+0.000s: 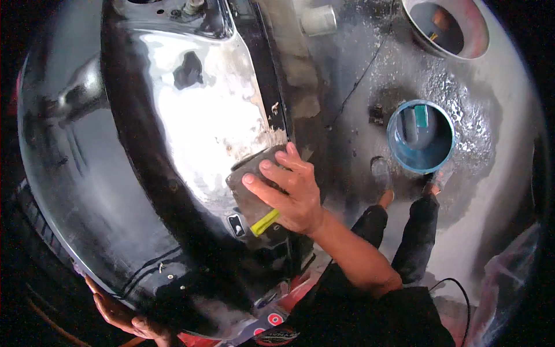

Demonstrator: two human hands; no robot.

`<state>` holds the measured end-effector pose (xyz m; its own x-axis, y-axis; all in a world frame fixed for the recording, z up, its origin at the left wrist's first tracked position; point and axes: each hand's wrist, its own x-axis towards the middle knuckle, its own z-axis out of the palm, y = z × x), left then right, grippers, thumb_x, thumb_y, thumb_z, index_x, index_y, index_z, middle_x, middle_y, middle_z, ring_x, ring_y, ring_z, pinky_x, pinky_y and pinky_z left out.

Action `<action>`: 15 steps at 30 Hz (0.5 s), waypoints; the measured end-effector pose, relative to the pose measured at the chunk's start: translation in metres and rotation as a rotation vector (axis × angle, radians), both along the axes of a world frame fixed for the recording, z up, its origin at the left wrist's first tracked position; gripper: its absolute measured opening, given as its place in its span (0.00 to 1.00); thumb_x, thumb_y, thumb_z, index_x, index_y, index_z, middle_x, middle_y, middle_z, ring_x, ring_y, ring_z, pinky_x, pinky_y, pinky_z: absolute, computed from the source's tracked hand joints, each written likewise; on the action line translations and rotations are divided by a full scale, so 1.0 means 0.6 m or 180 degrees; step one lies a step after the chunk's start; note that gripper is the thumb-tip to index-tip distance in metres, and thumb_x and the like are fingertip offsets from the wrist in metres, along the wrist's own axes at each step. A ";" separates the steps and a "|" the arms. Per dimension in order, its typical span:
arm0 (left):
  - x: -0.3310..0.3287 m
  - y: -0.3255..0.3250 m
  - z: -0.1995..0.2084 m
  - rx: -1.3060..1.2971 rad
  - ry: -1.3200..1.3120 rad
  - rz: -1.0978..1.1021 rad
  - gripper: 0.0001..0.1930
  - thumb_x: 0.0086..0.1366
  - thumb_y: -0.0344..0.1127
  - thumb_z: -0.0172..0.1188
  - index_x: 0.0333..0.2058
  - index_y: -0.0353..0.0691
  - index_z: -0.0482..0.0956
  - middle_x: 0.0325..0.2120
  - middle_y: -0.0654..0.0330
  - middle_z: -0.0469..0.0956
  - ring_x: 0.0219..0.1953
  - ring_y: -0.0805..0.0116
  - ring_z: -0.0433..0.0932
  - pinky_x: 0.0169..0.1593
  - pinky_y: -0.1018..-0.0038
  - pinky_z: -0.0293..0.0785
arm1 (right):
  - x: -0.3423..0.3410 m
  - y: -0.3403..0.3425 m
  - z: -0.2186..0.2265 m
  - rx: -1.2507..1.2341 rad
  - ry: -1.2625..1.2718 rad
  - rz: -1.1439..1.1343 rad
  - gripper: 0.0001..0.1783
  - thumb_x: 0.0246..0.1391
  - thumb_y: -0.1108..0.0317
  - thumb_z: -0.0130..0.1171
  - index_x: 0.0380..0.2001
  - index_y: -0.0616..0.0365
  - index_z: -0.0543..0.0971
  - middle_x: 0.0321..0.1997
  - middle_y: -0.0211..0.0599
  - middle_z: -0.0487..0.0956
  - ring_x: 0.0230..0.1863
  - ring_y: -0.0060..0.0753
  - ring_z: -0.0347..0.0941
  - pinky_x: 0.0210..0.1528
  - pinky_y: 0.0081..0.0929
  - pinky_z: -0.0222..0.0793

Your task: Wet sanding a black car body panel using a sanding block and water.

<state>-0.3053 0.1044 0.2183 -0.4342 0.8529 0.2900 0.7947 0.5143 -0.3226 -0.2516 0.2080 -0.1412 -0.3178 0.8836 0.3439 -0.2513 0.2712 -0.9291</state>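
Observation:
A glossy black car body panel (179,222) stretches in front of me, with a large white patch (188,130) along its middle. Smeared, rough grey-white residue marks the patch's lower right end. There my right hand (292,194) presses a sanding block (245,194) flat on the surface. Dark grey paper covers the block, and a yellow-green edge sticks out below my palm. My fingers are spread over its top, gripping it. At the lower left, my left hand (130,324) rests against the panel's outer edge with its fingers stretched out, partly in shadow.
On the wet concrete floor to the right stands a blue bucket (421,166) of water with a green item inside. Farther back are a wide pale basin (477,43) and a white cylindrical container (319,21). A dark cable (467,306) and clear plastic sheeting (511,283) lie lower right.

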 end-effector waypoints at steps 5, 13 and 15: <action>-0.013 0.000 -0.009 0.0034 -0.0013 -0.0114 0.45 0.76 0.66 0.41 0.72 0.28 0.55 0.73 0.37 0.58 0.75 0.40 0.58 0.78 0.44 0.48 | -0.014 0.022 0.008 -0.0065 -0.0123 -0.0067 0.32 0.44 0.76 0.67 0.57 0.44 0.85 0.57 0.36 0.75 0.61 0.50 0.68 0.71 0.59 0.67; -0.007 0.018 -0.018 -0.0032 0.0022 -0.0335 0.42 0.79 0.64 0.37 0.72 0.29 0.54 0.73 0.34 0.57 0.75 0.38 0.58 0.78 0.43 0.48 | 0.022 0.141 0.000 -0.3009 0.0828 0.0312 0.19 0.61 0.74 0.57 0.55 0.64 0.79 0.47 0.46 0.81 0.49 0.38 0.79 0.53 0.33 0.73; -0.009 0.013 -0.018 0.0021 -0.0040 -0.0336 0.41 0.79 0.63 0.37 0.72 0.28 0.54 0.73 0.34 0.57 0.75 0.38 0.58 0.77 0.43 0.49 | 0.050 0.134 -0.008 -0.2648 0.0420 0.0242 0.20 0.62 0.74 0.57 0.56 0.64 0.79 0.46 0.46 0.81 0.47 0.38 0.79 0.53 0.33 0.72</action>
